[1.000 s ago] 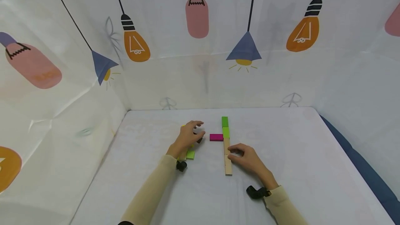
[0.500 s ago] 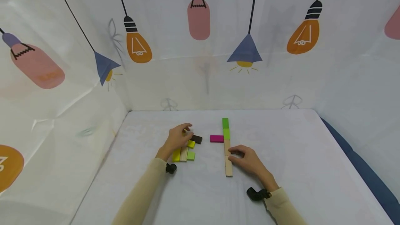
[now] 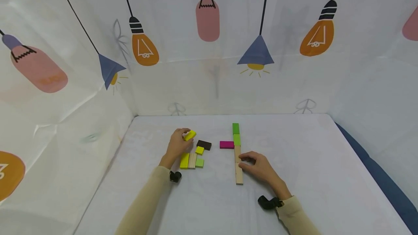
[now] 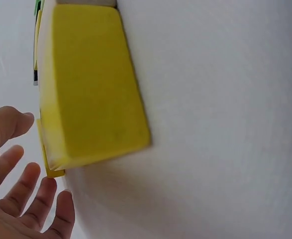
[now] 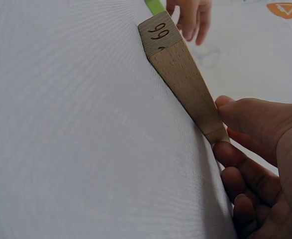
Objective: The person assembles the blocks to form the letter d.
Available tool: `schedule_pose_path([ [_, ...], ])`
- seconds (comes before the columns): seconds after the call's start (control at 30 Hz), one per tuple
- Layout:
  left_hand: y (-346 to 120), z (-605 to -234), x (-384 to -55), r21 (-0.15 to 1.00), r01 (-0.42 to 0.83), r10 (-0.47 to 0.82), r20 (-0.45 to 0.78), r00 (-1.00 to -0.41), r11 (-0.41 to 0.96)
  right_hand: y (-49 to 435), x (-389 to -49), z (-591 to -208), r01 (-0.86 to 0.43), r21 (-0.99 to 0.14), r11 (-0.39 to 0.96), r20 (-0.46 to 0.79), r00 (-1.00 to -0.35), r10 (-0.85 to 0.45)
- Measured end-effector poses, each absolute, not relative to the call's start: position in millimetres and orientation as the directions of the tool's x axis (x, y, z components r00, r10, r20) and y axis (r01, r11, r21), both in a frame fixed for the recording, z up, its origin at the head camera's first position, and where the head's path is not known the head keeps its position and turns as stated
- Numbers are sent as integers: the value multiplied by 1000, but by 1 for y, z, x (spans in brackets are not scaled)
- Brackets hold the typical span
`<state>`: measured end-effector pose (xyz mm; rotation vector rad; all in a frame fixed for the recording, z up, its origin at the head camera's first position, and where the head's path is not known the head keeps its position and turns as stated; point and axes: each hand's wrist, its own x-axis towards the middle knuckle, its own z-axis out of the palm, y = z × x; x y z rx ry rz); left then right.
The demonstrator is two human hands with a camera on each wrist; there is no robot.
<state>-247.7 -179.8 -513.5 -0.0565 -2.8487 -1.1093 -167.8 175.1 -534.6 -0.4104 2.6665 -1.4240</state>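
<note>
Left hand is released, its fingers reaching about the far yellow block towards the left side of the counter. From the head those fingers overlap the piece and look almost closed on it; the left wrist view shows them spread, with a gap to the thumb, though whether any tip touches the block I cannot tell. That view is filled by the near yellow block, which from above simply lies flat beside a loose wooden block and a short green block. Just beyond them, towards the counter's far edge, lie a small yellow block and a dark brown block.

Right hand grasps nothing: thumb and index finger rest against the right side of the two wooden blocks that form the near part of a straight row. Only the right wrist view shows the joint between them close to the index finger, and a doubled numeral on the end facing the counter's near edge. Only the head view gives the whole row, with two green blocks at its far end and a magenta block meeting its left side.
</note>
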Motion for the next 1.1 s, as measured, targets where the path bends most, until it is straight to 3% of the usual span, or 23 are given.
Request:
schedule_pose_path([
  [0.53,-177,-514,-252,646,23,6,27,-1000,763,176,-169,-535,-199,-830,522,52,-958,-282],
  [1.1,-154,-512,-246,549,195,188,70,-980,813,176,-168,-535,-218,-823,525,72,-956,-284],
])
